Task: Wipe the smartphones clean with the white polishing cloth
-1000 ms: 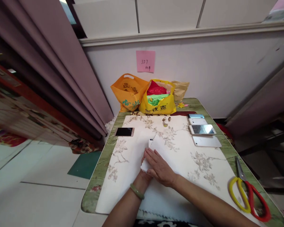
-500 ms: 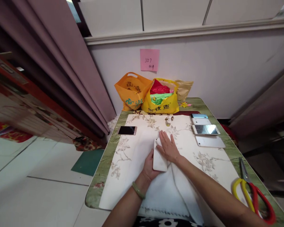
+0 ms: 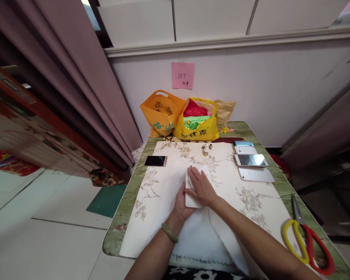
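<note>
A white phone (image 3: 192, 202) with its back upward lies in my left hand (image 3: 181, 205), whose thumb runs along the left edge and whose fingers go beneath it. My right hand (image 3: 202, 187) rests flat across the phone's back, fingers stretched out and covering most of it. A white cloth (image 3: 196, 237) spreads from my lap up to the phone. Whether a fold of it lies under my right palm is hidden.
A dark-screened phone (image 3: 155, 161) lies on the left, several phones (image 3: 252, 160) on the right. Scissors (image 3: 305, 233) with yellow and red handles lie near the right edge. An orange bag (image 3: 163, 112) and a yellow bag (image 3: 196, 130) stand at the back of the table (image 3: 116, 229).
My right hand has slid left and down over the phone's back, covering more of it. The left hand still holds the phone. The whole view has shifted slightly.
</note>
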Action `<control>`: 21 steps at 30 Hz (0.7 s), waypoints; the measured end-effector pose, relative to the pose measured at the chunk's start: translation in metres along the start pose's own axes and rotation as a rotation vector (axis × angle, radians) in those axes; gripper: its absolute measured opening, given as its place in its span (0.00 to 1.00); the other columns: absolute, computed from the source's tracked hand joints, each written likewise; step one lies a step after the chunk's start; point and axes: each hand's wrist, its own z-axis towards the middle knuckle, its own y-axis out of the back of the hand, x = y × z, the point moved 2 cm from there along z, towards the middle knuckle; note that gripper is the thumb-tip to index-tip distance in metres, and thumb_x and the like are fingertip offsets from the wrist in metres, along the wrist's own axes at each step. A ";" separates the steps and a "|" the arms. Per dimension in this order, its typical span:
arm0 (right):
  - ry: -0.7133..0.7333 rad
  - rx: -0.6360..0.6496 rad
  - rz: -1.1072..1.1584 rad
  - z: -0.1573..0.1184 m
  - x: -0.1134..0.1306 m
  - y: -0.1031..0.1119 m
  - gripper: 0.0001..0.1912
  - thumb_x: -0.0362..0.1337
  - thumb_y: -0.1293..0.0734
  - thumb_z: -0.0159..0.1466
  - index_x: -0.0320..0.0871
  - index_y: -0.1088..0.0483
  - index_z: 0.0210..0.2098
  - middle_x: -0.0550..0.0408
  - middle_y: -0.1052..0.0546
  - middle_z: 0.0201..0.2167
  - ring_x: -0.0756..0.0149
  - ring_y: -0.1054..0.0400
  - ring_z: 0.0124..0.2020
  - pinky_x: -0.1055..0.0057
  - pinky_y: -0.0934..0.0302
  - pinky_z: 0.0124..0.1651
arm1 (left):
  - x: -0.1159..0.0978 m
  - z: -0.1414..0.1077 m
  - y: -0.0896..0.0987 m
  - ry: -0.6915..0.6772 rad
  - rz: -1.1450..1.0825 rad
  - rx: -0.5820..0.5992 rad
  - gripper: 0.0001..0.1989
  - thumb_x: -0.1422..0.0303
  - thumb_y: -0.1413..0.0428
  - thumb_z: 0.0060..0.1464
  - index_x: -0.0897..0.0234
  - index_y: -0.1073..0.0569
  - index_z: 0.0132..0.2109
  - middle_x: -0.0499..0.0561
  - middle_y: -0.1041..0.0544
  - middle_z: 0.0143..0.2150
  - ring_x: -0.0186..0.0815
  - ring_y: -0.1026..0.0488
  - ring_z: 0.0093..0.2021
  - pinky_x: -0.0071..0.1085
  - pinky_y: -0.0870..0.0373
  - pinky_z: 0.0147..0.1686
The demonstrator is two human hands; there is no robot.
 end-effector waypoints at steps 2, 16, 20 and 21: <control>-0.152 -0.077 0.071 -0.008 -0.021 0.004 0.43 0.53 0.41 0.66 0.40 0.64 0.70 0.43 0.56 0.70 0.54 0.58 0.69 0.53 0.51 0.65 | -0.001 0.001 0.000 -0.009 -0.048 0.027 0.21 0.59 0.52 0.62 0.66 0.29 0.56 0.56 0.23 0.51 0.42 0.29 0.55 0.41 0.41 0.61; -0.800 -0.331 0.173 -0.076 -0.142 0.093 0.23 0.54 0.35 0.57 0.42 0.23 0.37 0.56 0.23 0.24 0.64 0.32 0.26 0.71 0.41 0.30 | -0.005 0.007 0.014 -0.062 -0.068 0.089 0.27 0.53 0.53 0.61 0.64 0.35 0.61 0.59 0.31 0.61 0.51 0.41 0.65 0.54 0.49 0.63; -0.858 -0.466 0.139 -0.068 -0.140 0.115 0.22 0.55 0.35 0.55 0.42 0.24 0.30 0.56 0.25 0.21 0.64 0.34 0.24 0.71 0.44 0.28 | -0.005 0.005 0.010 -0.044 -0.069 0.023 0.26 0.53 0.52 0.60 0.62 0.34 0.60 0.58 0.31 0.61 0.50 0.40 0.64 0.53 0.47 0.63; -0.851 -0.484 0.176 -0.066 -0.133 0.117 0.22 0.56 0.34 0.55 0.41 0.25 0.29 0.56 0.27 0.20 0.65 0.35 0.23 0.72 0.44 0.27 | -0.005 0.005 0.009 -0.039 -0.072 0.008 0.26 0.54 0.51 0.60 0.62 0.34 0.60 0.58 0.31 0.61 0.50 0.40 0.64 0.53 0.46 0.63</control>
